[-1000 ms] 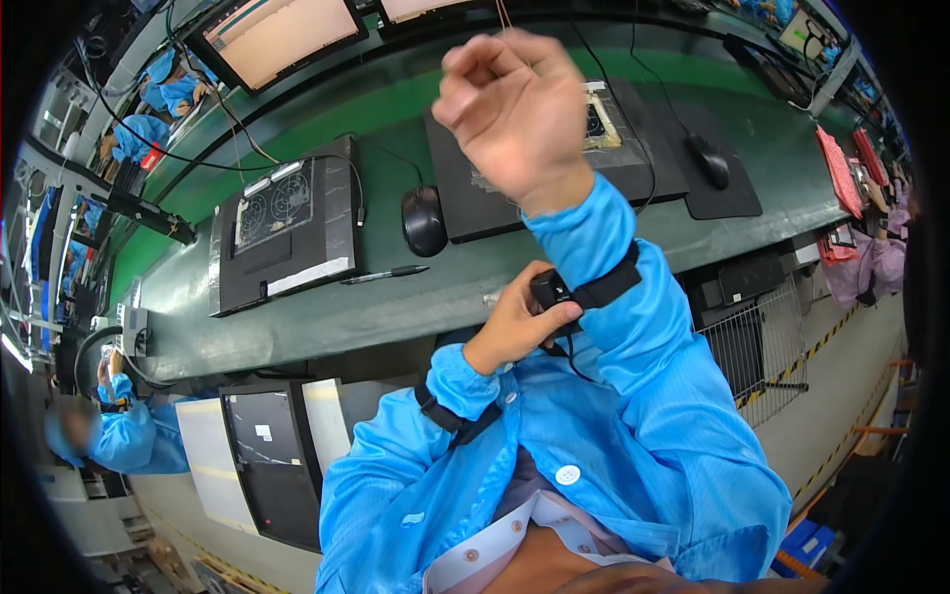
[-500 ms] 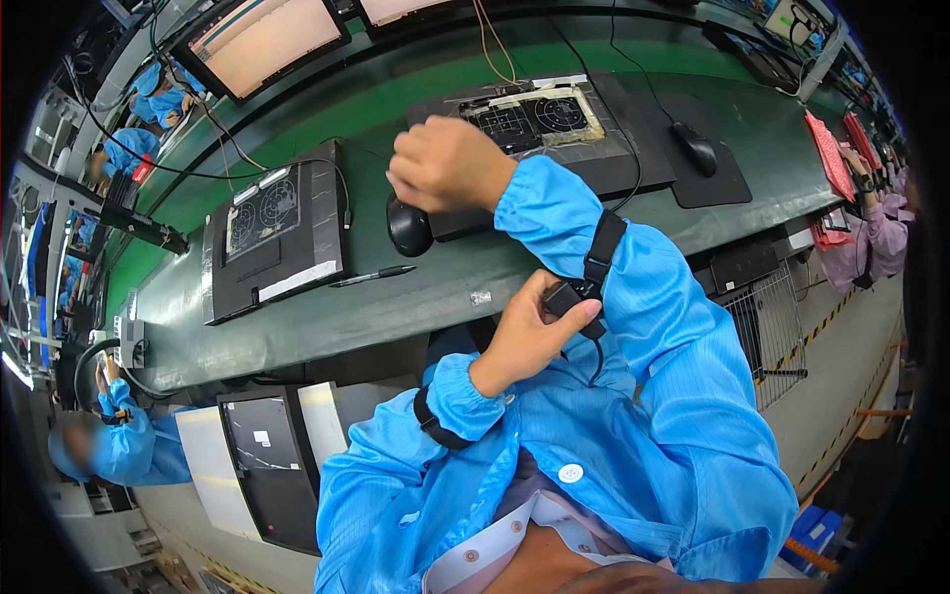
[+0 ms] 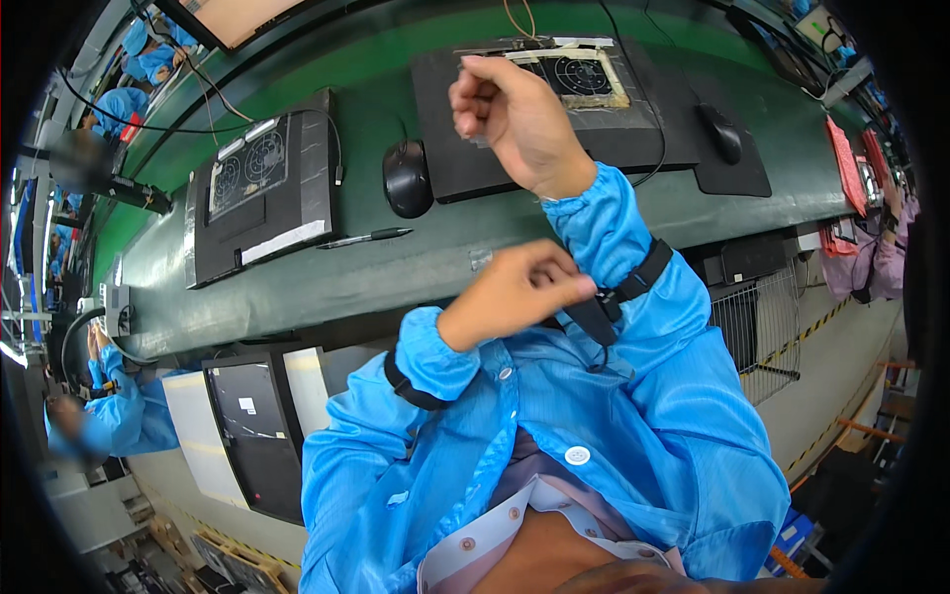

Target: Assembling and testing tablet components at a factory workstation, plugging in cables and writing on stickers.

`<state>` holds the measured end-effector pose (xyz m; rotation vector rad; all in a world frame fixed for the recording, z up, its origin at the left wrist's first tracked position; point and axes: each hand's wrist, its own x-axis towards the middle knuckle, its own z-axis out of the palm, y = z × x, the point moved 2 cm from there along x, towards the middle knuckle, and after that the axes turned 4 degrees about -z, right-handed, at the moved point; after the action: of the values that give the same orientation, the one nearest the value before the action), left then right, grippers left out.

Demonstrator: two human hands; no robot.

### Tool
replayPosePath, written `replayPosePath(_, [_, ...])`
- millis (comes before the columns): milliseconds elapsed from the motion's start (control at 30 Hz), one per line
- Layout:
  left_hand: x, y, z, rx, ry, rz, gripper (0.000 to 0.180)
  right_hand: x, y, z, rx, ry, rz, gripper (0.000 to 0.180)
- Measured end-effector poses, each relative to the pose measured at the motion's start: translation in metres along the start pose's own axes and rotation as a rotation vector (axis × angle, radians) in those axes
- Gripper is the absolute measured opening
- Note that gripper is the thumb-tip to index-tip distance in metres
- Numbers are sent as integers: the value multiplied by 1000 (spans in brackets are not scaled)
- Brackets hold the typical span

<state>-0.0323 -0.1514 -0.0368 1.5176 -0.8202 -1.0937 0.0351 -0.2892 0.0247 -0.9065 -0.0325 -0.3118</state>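
Observation:
My right hand (image 3: 520, 119) is raised over the bench, palm turned partly toward me, fingers loosely curled and nothing in them. A black strap (image 3: 645, 269) circles its blue sleeve at the forearm. On that strap sits a small black box-shaped device (image 3: 592, 319) with a cable at its lower end. Beside the device is my left hand (image 3: 515, 292), fingers bent and slightly apart. Its thumb tip reaches the device's upper edge, without the fingers wrapping round it. Another black band (image 3: 411, 384) goes around the left sleeve.
Two black fixtures lie on the green bench (image 3: 376, 282), one at left (image 3: 262, 208) and one beyond my right hand (image 3: 455, 163). A black mouse (image 3: 407, 178), a pen (image 3: 364, 238) and another mouse on a pad (image 3: 732, 178) are there. Co-workers sit at both sides.
My right hand has moved up and right, turning its palm more toward me. My left hand's grip on the device has loosened, and the device now shows below its thumb.

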Motion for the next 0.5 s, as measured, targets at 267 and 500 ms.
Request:
replayPosePath(267, [-14, -29, -85, 128, 853, 352, 22, -79, 2, -43, -974, 20, -333, 24])
replayPosePath(500, [-23, -32, -105, -257, 929, 453, 24, -102, 32, -57, -1054, -64, -471, 9])
